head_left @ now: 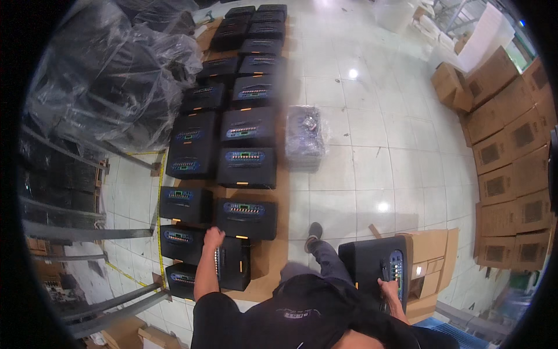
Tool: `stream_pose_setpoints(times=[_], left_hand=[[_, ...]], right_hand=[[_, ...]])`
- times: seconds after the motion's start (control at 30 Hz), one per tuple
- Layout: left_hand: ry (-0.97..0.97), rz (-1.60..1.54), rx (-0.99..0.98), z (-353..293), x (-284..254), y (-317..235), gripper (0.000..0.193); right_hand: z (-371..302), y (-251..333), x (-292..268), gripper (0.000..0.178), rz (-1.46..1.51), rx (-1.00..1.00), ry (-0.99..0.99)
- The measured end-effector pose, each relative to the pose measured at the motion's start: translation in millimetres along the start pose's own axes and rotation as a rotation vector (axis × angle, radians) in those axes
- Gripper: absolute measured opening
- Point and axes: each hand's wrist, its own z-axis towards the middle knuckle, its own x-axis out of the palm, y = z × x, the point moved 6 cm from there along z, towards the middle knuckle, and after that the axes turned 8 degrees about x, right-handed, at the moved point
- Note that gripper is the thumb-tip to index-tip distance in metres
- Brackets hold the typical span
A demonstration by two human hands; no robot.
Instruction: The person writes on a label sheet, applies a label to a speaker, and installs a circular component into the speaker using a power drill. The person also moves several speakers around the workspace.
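My left hand (213, 237) is closed, fingers curled at the far edge of a black speaker box (238, 264) in the near end of the rows. That box is turned sideways to its neighbours, and my forearm covers part of its control panel. On my right, my right hand (390, 286) wraps around the top handle of another black speaker box (366, 262), beside its blue-rimmed control panel. An opened cardboard carton (435, 259) with spread flaps touches or nearly touches that box's right side.
Two rows of similar speaker boxes (247, 171) run away from me on brown cardboard (282, 215). A plastic-wrapped stack (304, 139) sits on the tiled floor. Cartons (505, 180) are piled at right; metal rack beams (99, 234) and plastic-covered goods (110, 81) stand at left.
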Motion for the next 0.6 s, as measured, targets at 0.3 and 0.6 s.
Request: stream_pose_setpoints(times=[0.3,0.6], left_hand=[[0.247,-0.124,0.031,95,35,-173,0.041],[0.148,-0.3,-0.47,278,8,-260,0.035]], right_hand=[[73,151,-40,0.036,0.431,0.179,0.183],[207,352,-88,0.034,0.256,0.283,-0.033]])
